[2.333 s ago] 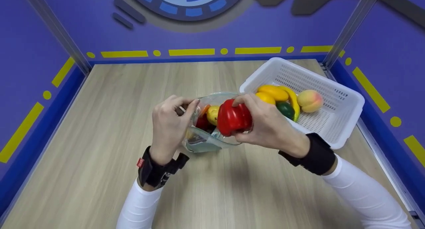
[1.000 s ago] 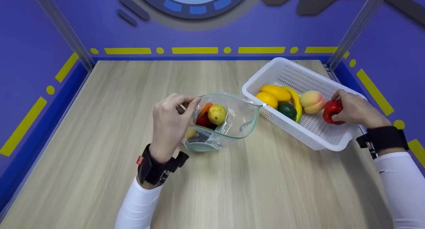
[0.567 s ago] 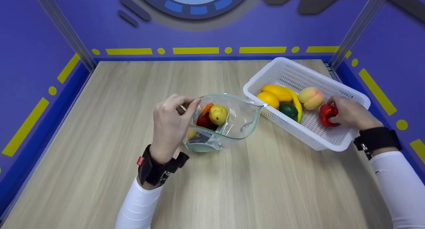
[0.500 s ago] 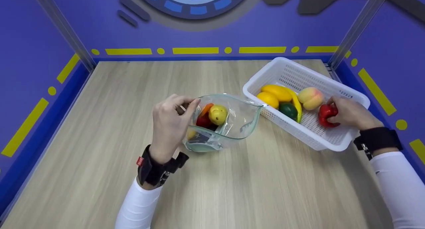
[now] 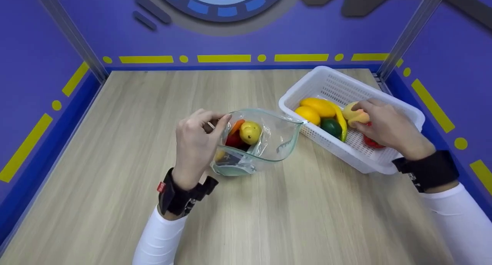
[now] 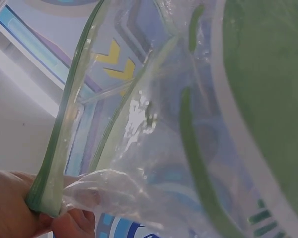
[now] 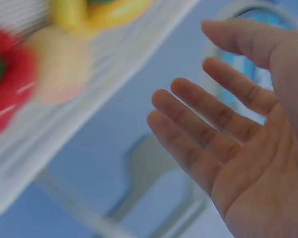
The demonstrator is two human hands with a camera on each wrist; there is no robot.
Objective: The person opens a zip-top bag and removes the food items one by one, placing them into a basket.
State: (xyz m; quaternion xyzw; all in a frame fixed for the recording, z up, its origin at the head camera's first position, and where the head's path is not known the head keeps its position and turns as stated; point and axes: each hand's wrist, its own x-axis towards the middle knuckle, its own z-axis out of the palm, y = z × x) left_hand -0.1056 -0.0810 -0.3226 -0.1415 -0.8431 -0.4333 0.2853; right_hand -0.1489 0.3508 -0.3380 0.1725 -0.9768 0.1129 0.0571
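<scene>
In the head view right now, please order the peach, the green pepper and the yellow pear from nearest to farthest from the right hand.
From the right hand:
1. Peach, in the white basket, under the fingertips.
2. Green pepper, further left in the basket.
3. Yellow pear, inside the clear bag on the left.

Table, left half: bare light wooden tabletop (image 5: 134, 103), open from the near edge to the far edge.
Table, near edge: open between the two sleeves.
Table centre: blocked by the clear plastic zip bag (image 5: 265, 142), mouth held open at its left rim by the left hand (image 5: 196, 142).
Gap between bag and basket: narrow; bag's right corner just beside the white perforated plastic basket (image 5: 384, 96).
Far right corner: taken up by the basket.
Basket, far end: bare floor, free.
Basket, near end: crowded with fruit; right hand (image 5: 384, 125) above it, fingers straight.
Sides and back: closed by purple walls (image 5: 38, 46).
</scene>
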